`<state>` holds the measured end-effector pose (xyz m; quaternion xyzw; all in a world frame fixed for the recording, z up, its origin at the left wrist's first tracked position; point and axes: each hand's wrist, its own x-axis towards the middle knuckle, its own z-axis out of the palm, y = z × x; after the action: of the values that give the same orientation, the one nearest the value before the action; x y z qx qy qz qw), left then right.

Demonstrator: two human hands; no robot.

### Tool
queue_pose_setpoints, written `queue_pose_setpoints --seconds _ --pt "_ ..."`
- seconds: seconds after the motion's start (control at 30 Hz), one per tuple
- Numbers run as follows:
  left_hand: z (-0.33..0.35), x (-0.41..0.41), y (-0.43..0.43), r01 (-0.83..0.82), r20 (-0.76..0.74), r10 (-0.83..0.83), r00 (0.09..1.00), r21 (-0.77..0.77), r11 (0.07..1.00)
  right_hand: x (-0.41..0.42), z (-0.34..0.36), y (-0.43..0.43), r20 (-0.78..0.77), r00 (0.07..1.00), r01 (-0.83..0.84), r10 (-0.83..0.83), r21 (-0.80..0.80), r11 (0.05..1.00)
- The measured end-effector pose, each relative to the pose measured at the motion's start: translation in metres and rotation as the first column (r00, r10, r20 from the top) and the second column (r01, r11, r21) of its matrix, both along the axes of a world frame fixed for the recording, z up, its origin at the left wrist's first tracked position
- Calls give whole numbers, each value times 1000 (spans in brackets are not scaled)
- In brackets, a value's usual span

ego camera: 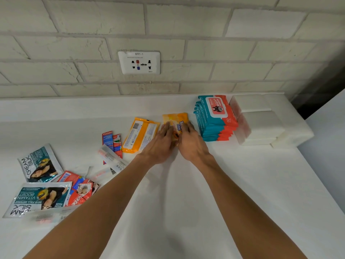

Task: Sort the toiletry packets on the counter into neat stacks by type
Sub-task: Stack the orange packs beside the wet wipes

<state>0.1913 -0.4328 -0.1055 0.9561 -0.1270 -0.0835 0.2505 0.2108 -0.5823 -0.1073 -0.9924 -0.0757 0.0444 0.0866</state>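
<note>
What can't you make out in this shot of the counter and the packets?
Head view:
- Lower half of the orange packet: covered by the left hand and right hand.
- Clear sachets: print blurred, unreadable.
- Packets at bottom left: motion-blurred.
- White stack: overexposed, type unclear.

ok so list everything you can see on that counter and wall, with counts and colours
teal and coral baby wipes packs: stack of several, far right
white folded stacks: right of the wipes
orange wipes packets: two, centre; one under both hands, one face down
red toothpaste sachets: several, left of centre
teal and silver hair conditioner sachets: two, far left
white wall socket: one, brick wall
white counter: one
left hand, right hand: on the orange packet
</note>
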Motion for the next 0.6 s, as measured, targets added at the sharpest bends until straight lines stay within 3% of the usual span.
queue_pose_setpoints --seconds 0.6 --pt "2 -1 -1 -2 9 2 1000 38 999 -3 -5 -1 -9 1000 -14 14 -74 997"
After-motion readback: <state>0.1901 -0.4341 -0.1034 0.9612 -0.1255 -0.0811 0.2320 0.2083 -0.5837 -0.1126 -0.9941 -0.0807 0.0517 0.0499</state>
